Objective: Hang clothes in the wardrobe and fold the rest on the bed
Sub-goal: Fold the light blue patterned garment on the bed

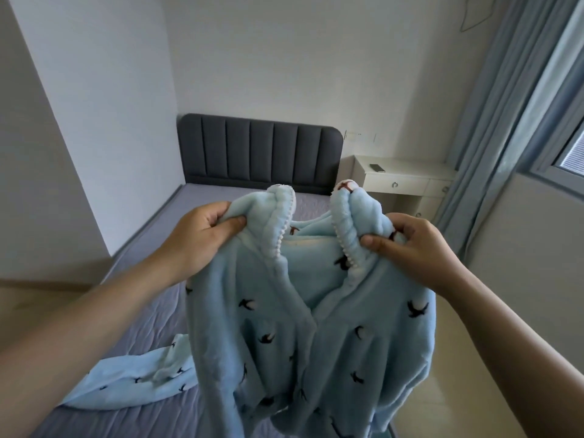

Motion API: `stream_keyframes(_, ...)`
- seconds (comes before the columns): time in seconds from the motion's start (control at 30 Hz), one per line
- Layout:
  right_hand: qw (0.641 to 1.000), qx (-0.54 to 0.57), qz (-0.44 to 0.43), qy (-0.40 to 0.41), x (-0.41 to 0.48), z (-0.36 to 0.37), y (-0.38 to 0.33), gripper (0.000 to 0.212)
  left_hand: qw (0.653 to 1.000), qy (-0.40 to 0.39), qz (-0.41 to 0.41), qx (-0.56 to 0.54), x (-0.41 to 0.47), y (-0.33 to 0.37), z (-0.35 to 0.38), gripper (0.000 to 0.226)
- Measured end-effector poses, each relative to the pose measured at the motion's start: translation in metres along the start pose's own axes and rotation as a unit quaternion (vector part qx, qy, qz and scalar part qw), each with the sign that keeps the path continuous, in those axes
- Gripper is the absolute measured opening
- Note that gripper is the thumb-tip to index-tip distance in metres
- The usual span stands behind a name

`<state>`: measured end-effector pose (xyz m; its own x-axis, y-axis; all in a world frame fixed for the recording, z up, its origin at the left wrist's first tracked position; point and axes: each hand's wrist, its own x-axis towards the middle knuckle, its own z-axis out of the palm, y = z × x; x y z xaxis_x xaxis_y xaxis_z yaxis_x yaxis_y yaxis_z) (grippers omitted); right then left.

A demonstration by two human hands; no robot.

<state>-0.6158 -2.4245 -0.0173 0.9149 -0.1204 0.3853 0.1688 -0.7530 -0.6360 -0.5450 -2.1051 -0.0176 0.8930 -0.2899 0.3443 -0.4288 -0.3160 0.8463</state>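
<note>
A light blue fleece pyjama top (316,327) with small dark bird prints hangs in the air over the foot of the bed (151,311). My left hand (202,235) grips its left shoulder near the white-trimmed collar. My right hand (407,245) pinches the right shoulder at the same height. The front opening faces me and the hem droops below the frame. A matching light blue piece (132,380) with the same bird print lies crumpled on the purple-grey sheet at the lower left.
A dark grey padded headboard (259,150) stands against the far wall. A white bedside desk (401,178) with drawers holds a dark phone (377,167). Blue curtains (493,137) and a window are on the right. Beige floor shows on both sides of the bed.
</note>
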Motion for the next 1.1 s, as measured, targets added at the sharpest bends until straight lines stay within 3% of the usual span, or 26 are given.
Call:
stream_keyframes(0.33,0.994,-0.03,0.054,-0.087,0.093,0.067,0.103,0.073,0.992,-0.034,-0.091,0.075,0.104,-0.107,0.055,0.017)
stream_keyframes(0.43,0.986,-0.054,0.087,-0.134,0.134,0.113,0.163,0.073,0.981,-0.039,-0.14,0.126,0.148,-0.17,0.09,0.026)
stream_keyframes(0.57,0.965,-0.078,0.143,-0.207,0.18,0.197,0.258,0.052,0.956,-0.037,-0.201,0.212,0.193,-0.275,0.153,0.032)
stream_keyframes(0.63,0.956,-0.06,0.17,-0.23,0.196,0.255,0.318,0.038,0.949,-0.027,-0.215,0.229,0.211,-0.341,0.191,0.019)
stream_keyframes(0.67,0.951,-0.053,0.192,-0.237,0.198,0.281,0.344,0.045,0.947,-0.024,-0.222,0.232,0.213,-0.37,0.206,0.013)
stream_keyframes(0.73,0.939,-0.028,0.239,-0.246,0.191,0.327,0.385,0.07,0.939,-0.026,-0.24,0.243,0.206,-0.427,0.235,0.03)
stream_keyframes(0.8,0.925,-0.006,0.276,-0.263,0.17,0.365,0.419,0.079,0.934,-0.035,-0.256,0.245,0.185,-0.474,0.262,0.032)
stream_keyframes(0.93,0.892,-0.005,0.33,-0.31,0.105,0.422,0.468,0.073,0.925,-0.092,-0.298,0.218,0.125,-0.537,0.303,0.025)
stream_keyframes(1.1,0.863,-0.012,0.377,-0.337,0.037,0.45,0.486,0.066,0.911,-0.137,-0.338,0.194,0.06,-0.563,0.316,0.021)
